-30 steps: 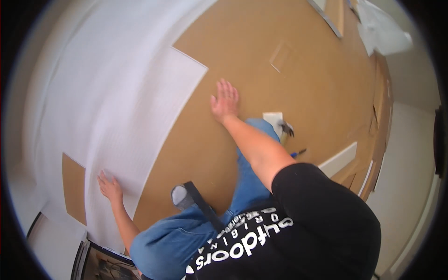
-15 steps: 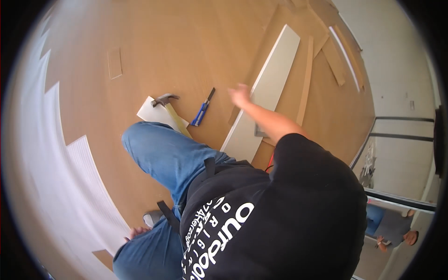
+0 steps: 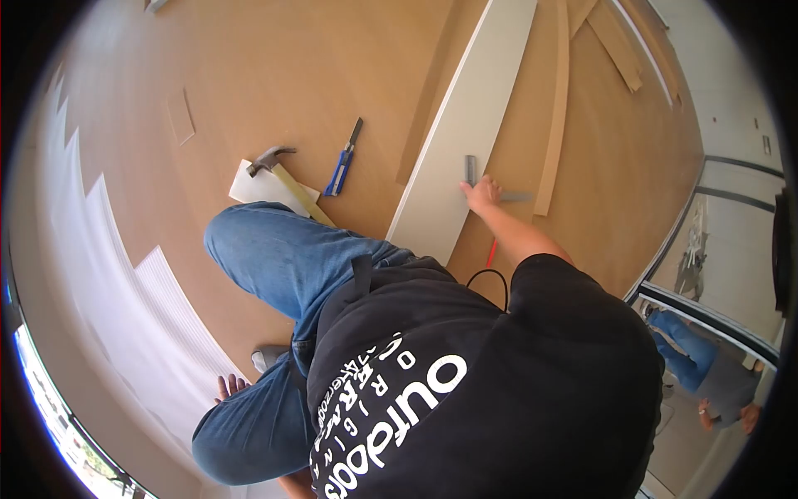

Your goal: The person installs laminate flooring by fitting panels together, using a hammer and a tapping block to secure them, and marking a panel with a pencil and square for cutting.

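Observation:
My right hand (image 3: 483, 196) is closed on a metal try square (image 3: 470, 168), whose one arm lies on the long white plank (image 3: 465, 108) and whose other arm points right past the plank's edge. Beyond my left knee, my left hand (image 3: 231, 387) shows only its fingers, stretched out and spread at the edge of the white ribbed underlay sheet (image 3: 179, 333). In front of my right knee lies a claw hammer (image 3: 287, 179), its head over a small white offcut (image 3: 249, 185). A blue snap-off utility knife (image 3: 342, 166) rests right of the hammer, blade out.
Brown cardboard strips (image 3: 555, 125) lie right of the plank. A red stick-like thing (image 3: 492, 249) and a black cable loop (image 3: 489, 279) show near my right side. Glass panel frames (image 3: 706, 328) border the right, with another person (image 3: 706, 370) beyond.
My right hand has moved back toward me and right, from the plank's left edge onto the try square, and has closed on it. My left hand stays low beside my knee.

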Motion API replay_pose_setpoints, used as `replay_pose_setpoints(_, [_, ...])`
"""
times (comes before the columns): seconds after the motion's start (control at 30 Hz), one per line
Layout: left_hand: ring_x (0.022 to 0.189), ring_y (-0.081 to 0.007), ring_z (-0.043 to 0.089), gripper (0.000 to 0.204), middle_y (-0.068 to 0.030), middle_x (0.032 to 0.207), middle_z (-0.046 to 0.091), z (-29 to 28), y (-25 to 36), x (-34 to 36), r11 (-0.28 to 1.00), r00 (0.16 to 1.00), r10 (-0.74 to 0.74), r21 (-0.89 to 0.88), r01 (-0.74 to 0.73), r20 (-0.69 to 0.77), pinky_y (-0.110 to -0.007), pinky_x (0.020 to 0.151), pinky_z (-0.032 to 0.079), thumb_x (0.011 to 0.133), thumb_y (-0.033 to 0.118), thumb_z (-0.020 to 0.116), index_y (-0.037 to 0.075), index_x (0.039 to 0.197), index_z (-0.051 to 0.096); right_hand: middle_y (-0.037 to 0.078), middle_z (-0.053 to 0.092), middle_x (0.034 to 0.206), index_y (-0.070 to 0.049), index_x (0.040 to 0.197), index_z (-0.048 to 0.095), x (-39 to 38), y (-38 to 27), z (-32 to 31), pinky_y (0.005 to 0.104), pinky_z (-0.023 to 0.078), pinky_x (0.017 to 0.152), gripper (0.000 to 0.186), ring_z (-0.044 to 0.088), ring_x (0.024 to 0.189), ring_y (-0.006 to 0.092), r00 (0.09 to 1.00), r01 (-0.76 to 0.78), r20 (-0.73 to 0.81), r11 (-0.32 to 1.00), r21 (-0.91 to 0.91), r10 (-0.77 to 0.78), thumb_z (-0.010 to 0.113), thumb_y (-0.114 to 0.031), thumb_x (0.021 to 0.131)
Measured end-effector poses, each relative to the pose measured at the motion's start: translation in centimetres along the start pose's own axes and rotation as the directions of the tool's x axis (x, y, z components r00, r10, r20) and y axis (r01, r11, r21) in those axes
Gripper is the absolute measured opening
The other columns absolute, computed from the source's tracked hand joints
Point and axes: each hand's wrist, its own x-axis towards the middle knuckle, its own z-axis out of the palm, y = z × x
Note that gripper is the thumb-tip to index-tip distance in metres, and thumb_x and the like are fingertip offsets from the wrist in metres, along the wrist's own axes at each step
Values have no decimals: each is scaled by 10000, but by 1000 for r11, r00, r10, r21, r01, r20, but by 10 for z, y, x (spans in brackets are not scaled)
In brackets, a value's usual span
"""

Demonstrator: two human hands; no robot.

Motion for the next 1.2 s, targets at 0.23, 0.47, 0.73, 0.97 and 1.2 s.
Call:
replay_pose_setpoints(0.23, [1229,-260,595,687,-173,1456,555,14,5,3,998,999,36,59,-35,-21,-444,1071,496,1070,557,434,90,1573,410,259,534,1442,46,1334,544,-1,62,-12,486,448,1104,560,543,1314,390,982,-70,-181,990,-126,46,630,-371,970])
replay_pose_setpoints(0.47, [1225,-260,609,688,-176,1455,564,31,-14,15,992,993,116,46,-115,-18,-436,1066,508,1074,549,431,73,1571,407,273,646,1328,83,1286,621,-18,-14,26,473,523,1019,758,638,1230,396,952,-272,215,922,276,216,773,-529,865])
replay_pose_setpoints(0.73, [1222,-260,625,689,-179,1453,574,50,-30,9,980,979,194,59,-191,-63,-427,1060,522,1078,539,427,55,1568,404,212,677,1298,57,1318,612,53,46,65,478,524,1014,623,665,1163,339,925,-380,307,610,696,225,840,-299,861])
replay_pose_setpoints(0.97, [1210,-254,642,657,-190,1441,586,101,7,-28,933,927,358,80,-351,-110,-398,1048,538,1097,484,413,6,1547,411,169,626,1390,-34,1406,548,48,32,58,611,489,1057,491,613,1257,381,913,-406,393,144,902,112,675,-288,1005])
replay_pose_setpoints(1.2, [1166,-223,637,499,-155,1330,633,78,13,-52,907,895,420,100,-408,-153,-360,1029,521,1097,352,465,8,1457,499,179,575,1460,10,1463,492,48,-25,32,561,481,1073,618,592,1287,376,878,-480,473,150,865,81,540,-454,1057])
